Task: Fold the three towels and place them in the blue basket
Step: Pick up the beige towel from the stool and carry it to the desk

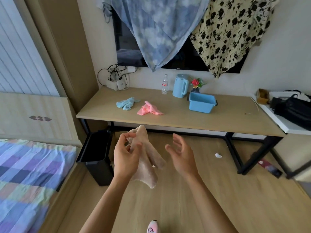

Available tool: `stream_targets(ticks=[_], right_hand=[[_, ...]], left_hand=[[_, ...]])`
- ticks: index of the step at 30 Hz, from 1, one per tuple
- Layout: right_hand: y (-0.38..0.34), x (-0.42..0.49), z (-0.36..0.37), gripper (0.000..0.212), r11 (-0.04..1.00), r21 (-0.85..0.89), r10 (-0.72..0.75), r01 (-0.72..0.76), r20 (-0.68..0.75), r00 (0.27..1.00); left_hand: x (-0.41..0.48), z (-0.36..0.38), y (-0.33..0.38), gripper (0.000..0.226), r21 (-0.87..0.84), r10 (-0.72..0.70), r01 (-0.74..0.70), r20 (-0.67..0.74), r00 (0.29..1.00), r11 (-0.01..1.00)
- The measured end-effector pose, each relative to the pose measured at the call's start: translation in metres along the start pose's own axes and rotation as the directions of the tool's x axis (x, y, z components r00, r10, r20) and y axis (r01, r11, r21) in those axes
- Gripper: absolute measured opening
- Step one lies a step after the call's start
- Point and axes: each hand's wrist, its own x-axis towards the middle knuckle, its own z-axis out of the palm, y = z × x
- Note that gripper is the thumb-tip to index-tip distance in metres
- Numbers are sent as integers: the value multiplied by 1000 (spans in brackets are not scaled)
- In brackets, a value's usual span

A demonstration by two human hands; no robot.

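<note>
My left hand (125, 153) pinches a beige towel (146, 163) near its top, and the cloth hangs down crumpled in front of the desk. To its right, my right hand (180, 151) is open with spread fingers, not touching the towel. On the wooden desk (176, 121) lie a crumpled light blue towel (127, 103) and, to its right, a crumpled pink towel (149, 109). The blue basket (202, 103) stands further right on the desk, its inside hidden from here.
A water bottle (165, 84), a blue kettle (180, 86) and a small flower vase (196, 84) stand behind the basket. A black bin (96, 153) sits under the desk's left end. A bed (28, 174) is at left, a black bag (292, 108) at right.
</note>
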Motion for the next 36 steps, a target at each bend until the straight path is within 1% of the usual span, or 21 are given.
stream_targets(ticks=[6, 8, 14, 20, 23, 26, 30, 32, 34, 36], right_hand=[[35, 123, -7, 52, 998, -8, 57, -57, -10, 998], [44, 166, -11, 52, 997, -10, 82, -82, -5, 997], [65, 276, -15, 50, 996, 5, 87, -87, 8, 996], [101, 383, -13, 53, 995, -13, 100, -99, 63, 993], [120, 443, -16, 53, 994, -1, 105, -105, 95, 990], [132, 494, -18, 53, 992, -7, 123, -123, 159, 980], [145, 551, -14, 58, 992, -6, 124, -129, 320, 939], [147, 571, -9, 53, 991, 6, 119, -133, 410, 904], [152, 589, -1, 48, 984, 34, 135, -172, 478, 868], [156, 605, 7, 46, 979, 21, 169, -205, 484, 859]], left_hand=[[109, 78, -22, 22, -47, -32, 34, 34, 999, 998], [146, 105, -30, 22, -44, -62, 64, 51, 997, 997], [234, 169, -46, 25, 0, -125, 125, 82, 989, 992], [317, 231, -73, 21, 32, -143, 141, 67, 987, 990], [362, 264, -87, 20, 37, -154, 152, 35, 988, 988], [399, 293, -98, 18, 54, -201, 199, 25, 979, 978], [444, 329, -115, 19, 49, -260, 259, 19, 965, 965], [459, 342, -118, 18, 11, -278, 278, 28, 960, 961], [477, 355, -128, 18, -17, -299, 300, 46, 953, 954], [495, 365, -142, 20, -64, -352, 356, 64, 934, 932]])
